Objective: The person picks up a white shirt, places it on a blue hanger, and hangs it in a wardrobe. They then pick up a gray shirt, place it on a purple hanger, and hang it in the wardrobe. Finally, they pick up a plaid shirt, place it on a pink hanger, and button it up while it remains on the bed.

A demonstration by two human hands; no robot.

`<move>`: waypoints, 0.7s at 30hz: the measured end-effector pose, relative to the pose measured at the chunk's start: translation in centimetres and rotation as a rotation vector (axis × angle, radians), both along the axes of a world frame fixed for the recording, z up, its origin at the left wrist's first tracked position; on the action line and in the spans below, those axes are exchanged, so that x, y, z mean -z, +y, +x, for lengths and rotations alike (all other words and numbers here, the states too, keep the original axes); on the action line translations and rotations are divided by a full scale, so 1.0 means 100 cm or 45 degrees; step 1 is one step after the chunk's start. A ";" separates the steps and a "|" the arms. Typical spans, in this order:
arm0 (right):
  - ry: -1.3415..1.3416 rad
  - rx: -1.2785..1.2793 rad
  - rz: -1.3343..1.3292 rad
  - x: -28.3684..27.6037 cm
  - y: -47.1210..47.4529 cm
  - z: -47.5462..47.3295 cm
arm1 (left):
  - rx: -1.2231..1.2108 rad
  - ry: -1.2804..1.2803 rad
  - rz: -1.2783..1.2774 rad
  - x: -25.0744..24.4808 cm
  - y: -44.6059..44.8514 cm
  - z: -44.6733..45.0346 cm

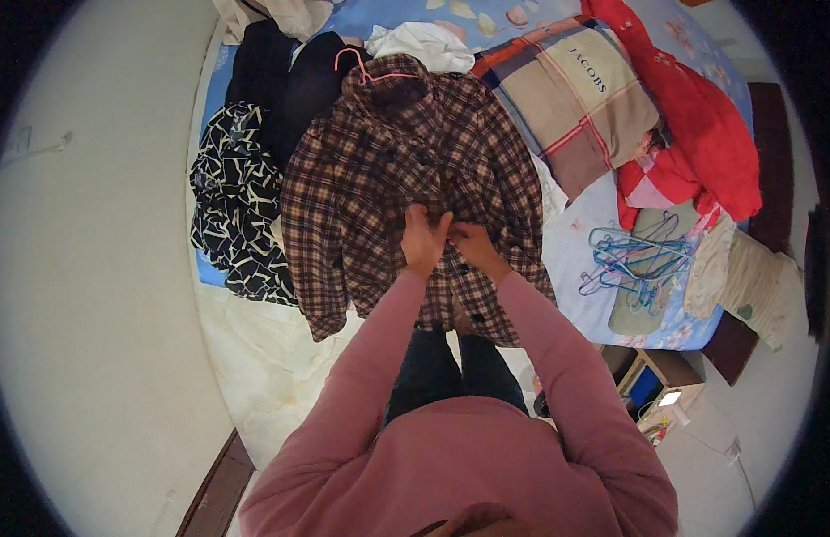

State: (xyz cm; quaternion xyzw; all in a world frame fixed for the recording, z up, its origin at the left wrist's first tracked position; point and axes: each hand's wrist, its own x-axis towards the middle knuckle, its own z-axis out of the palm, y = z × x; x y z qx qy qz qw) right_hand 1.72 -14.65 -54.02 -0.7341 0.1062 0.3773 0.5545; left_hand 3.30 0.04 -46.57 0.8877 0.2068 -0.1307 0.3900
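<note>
A dark plaid long-sleeved shirt (368, 174) lies front up on the bed, its collar away from me and its hem at the near edge. A pink clothes hanger (351, 60) sits in the collar, with its hook sticking out to the upper left. My left hand (425, 238) grips the front placket at mid-height. Close beside it on the right, my right hand (477, 247) pinches the placket too. The fingertips partly hide the cloth and any button between them.
Black clothing (307, 94) and a black-and-white patterned garment (237, 208) lie left. A plaid pillow (576, 101) and red fabric (717, 127) are at the upper right. Several tangled hangers (639, 258) lie on the bed's right side, above a small shelf unit (676, 376).
</note>
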 end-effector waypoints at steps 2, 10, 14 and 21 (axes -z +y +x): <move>-0.026 0.011 0.109 0.008 0.000 -0.013 | 0.037 0.050 0.055 -0.001 -0.004 0.008; -0.296 -0.183 0.072 0.008 0.010 -0.052 | 0.105 -0.157 0.122 0.031 0.005 -0.007; -0.159 -0.100 0.008 0.031 -0.010 -0.068 | 0.039 -0.106 -0.204 0.035 0.019 -0.010; 0.349 0.330 0.127 0.001 -0.033 -0.054 | -0.062 0.070 -0.370 0.014 0.046 -0.021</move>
